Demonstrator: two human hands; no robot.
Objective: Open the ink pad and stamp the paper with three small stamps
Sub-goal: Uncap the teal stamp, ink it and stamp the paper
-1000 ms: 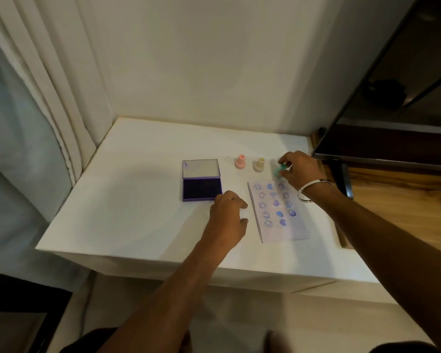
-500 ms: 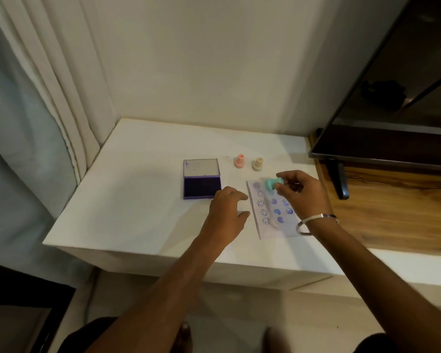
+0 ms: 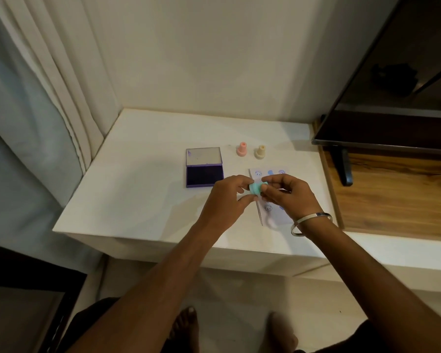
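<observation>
Head view: both hands (over paper point(image 3: 278, 215)) hide teal stamp point(image 3: 257, 187).

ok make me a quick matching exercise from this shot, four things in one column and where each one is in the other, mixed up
Things:
1. teal stamp
2. pink stamp
3. ink pad
4. paper

Places:
A. lying open on the white table, left of the standing stamps
B. flat on the table, partly hidden under the hands
C. held between the left hand and right hand
D. standing upright beside the beige stamp

Pairs: 1-C, 2-D, 3-A, 4-B
</observation>
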